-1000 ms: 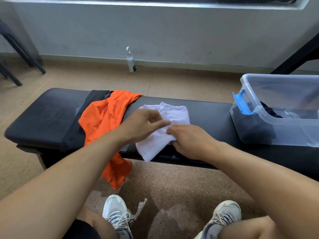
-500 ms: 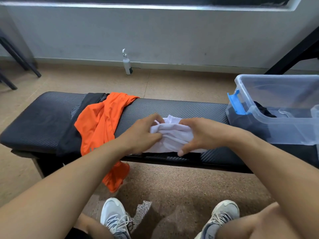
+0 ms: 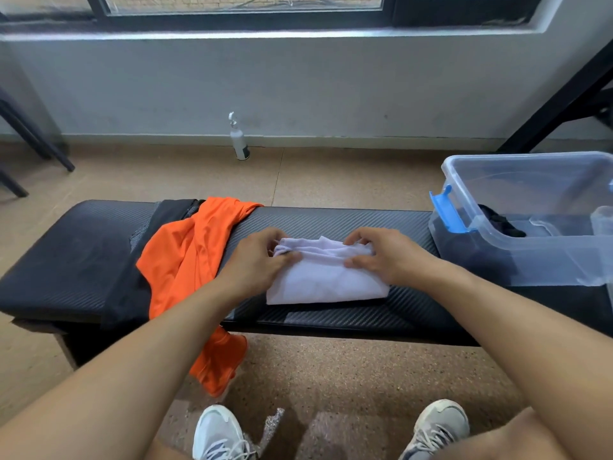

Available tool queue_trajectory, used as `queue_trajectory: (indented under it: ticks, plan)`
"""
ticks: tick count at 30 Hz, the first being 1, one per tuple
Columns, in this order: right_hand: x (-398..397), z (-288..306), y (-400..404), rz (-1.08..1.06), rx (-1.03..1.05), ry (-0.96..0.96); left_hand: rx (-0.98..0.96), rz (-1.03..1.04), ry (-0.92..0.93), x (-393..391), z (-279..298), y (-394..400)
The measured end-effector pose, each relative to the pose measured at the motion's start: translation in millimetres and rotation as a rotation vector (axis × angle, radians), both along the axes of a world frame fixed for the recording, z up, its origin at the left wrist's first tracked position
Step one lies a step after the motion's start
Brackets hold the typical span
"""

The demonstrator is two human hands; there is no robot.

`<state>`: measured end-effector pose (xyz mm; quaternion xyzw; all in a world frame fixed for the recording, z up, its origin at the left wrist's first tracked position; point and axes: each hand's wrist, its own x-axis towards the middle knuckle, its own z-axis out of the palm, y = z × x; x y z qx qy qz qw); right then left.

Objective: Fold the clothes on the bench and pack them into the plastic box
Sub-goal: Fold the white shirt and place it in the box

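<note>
A white garment (image 3: 323,280) lies folded into a small rectangle on the black padded bench (image 3: 331,220). My left hand (image 3: 258,260) pinches its upper left edge and my right hand (image 3: 384,254) pinches its upper right edge. To the left, an orange garment (image 3: 185,257) is draped over the bench and hangs off the front edge, lying over a black garment (image 3: 132,293). A clear plastic box (image 3: 530,234) with a blue latch stands on the bench's right end, with a dark garment (image 3: 501,224) inside.
A white bottle (image 3: 238,141) stands on the floor by the wall behind the bench. Dark metal legs (image 3: 33,137) show at far left and a black frame (image 3: 560,94) at the upper right. My two shoes rest on the floor below the bench.
The white garment went from a loose sheet hanging off the front edge to a compact folded rectangle in mid bench. Both hands moved apart to its upper corners.
</note>
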<state>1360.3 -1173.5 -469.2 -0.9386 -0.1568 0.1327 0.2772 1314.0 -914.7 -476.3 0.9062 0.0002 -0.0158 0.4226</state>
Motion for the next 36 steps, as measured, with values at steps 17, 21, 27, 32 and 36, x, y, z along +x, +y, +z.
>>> queue_trajectory:
  ticks: [17,21,27,32,36]
  plan:
    - [1.7,4.4,9.2,0.138,-0.123,0.051,0.171,0.164,0.049,19.3,-16.3,0.4]
    - [0.1,7.0,7.6,0.118,-0.164,0.127,-0.059,0.095,0.197,15.3,-11.8,3.0]
    - [-0.4,9.8,7.4,0.208,-0.161,0.173,-0.341,0.056,0.159,5.9,4.8,2.3]
    - [-4.1,19.1,6.9,0.262,-0.103,0.263,-0.240,0.122,0.041,10.9,3.1,-2.5]
    - [-9.3,16.4,13.0,0.237,-0.267,0.255,-0.001,0.213,-0.162,9.5,6.6,-5.1]
